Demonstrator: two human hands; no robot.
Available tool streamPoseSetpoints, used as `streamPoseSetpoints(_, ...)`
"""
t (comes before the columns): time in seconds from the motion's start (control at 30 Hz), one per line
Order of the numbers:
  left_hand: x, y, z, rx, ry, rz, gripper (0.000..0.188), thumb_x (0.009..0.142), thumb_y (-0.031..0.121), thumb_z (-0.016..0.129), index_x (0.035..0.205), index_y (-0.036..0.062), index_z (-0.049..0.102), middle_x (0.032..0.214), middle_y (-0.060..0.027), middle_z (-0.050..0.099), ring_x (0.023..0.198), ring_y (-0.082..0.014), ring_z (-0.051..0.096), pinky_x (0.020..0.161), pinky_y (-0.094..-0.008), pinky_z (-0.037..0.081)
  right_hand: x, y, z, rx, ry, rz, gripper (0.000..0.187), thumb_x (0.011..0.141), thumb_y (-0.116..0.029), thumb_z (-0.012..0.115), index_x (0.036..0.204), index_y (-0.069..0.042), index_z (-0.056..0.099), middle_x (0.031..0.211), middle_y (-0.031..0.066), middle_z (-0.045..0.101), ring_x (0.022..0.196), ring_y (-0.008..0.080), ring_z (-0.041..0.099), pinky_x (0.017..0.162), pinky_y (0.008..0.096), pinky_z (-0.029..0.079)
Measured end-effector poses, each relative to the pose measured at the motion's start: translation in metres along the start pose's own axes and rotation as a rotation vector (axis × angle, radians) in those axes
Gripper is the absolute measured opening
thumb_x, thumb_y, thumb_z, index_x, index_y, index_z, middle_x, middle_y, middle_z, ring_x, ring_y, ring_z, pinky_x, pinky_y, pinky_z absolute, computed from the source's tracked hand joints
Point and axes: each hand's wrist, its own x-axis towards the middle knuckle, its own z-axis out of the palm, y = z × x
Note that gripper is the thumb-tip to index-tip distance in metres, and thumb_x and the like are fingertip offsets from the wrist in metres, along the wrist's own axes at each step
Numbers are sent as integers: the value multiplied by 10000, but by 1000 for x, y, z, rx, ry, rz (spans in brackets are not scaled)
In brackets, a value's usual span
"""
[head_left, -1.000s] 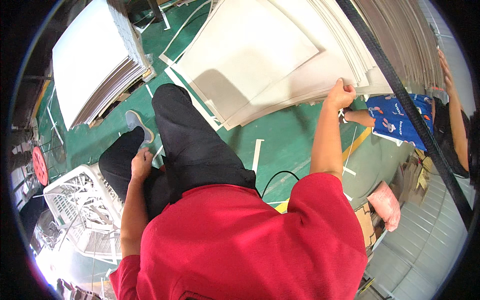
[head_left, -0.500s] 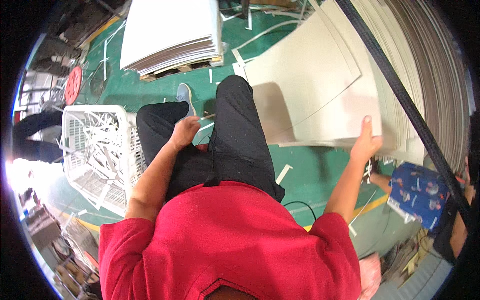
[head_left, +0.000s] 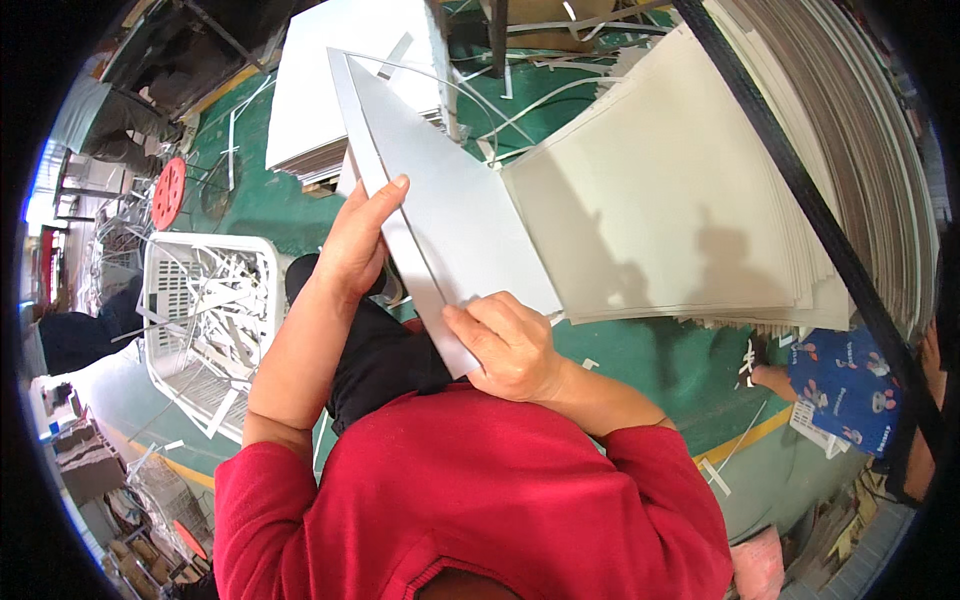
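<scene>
A large pale grey cardboard sheet [head_left: 460, 200] is raised at a slant in front of me, with a narrow strip [head_left: 362, 125] along its left edge. My left hand [head_left: 358, 235] grips that edge around its middle, thumb on the strip and fingers behind. Lower down, near my lap, my right hand [head_left: 512, 345] is closed on the strip and the sheet's near corner, thumb on top. Right of the sheet lies a tall stack of cream cardboard sheets [head_left: 690, 200], which the raised sheet's far side meets or overlaps.
A white plastic basket [head_left: 270, 270] of paper offcuts stands to my left. Ahead is a stack of white sheets [head_left: 310, 90] on a pallet. A red round stool [head_left: 169, 193] is at far left. A black bar [head_left: 790, 170] crosses the right side. Scrap strips litter the green floor [head_left: 650, 360].
My right hand has moved left from the cream stack's near corner to the middle. My left hand has risen from beside my knee. Both now hold a sheet tilted up before me.
</scene>
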Motion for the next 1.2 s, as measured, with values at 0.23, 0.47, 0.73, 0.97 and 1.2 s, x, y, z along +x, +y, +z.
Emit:
streamPoseSetpoints(0.23, -7, 2, -38, -77, 32, -136, 452, 823, 63, 485, 1252, -16, 369, 1037, -110, 525, 901, -199, 538, 776, -332, 457, 12, -4, 14, 198, -245, 12, 490, 526, -126, 702, 988, -11, 586, 905, 92, 499, 717, 238, 512, 572, 317, 444)
streamPoseSetpoints(0.47, -7, -23, -34, -318, -81, -179, 485, 856, 122, 504, 1308, 74, 333, 1079, -66, 512, 902, -214, 550, 750, -348, 486, 30, 20, -5, 508, -393, 373, 587, 753, -375, 674, 1163, 7, 498, 1241, 230, 425, 1157, 347, 425, 949, 378, 354)
streamPoseSetpoints(0.73, -2, -28, 19, -416, -232, -225, 619, 806, 6, 496, 1343, -5, 189, 1191, -140, 463, 988, -261, 563, 785, -360, 491, 72, 47, -44, -18, -666, 858, 600, 724, -47, 527, 1300, -39, 361, 1146, 157, 555, 1026, 286, 557, 834, 367, 445)
streamPoseSetpoints(0.97, 10, -46, 52, -374, -344, -74, 565, 856, 200, 511, 1296, -27, 238, 899, -79, 571, 712, -146, 563, 689, -301, 444, 86, 49, -53, -167, -780, 888, 566, 774, -39, 502, 1308, -13, 318, 984, 171, 624, 918, 276, 617, 806, 345, 461)
streamPoseSetpoints(1.2, 16, -39, 23, 184, -399, 207, 498, 916, 419, 428, 1192, 4, 432, 683, -35, 539, 616, -132, 535, 564, -269, 449, 68, 54, -40, 62, -726, 816, 434, 860, -139, 514, 1249, 1, 386, 978, 107, 590, 872, 165, 578, 779, 298, 452)
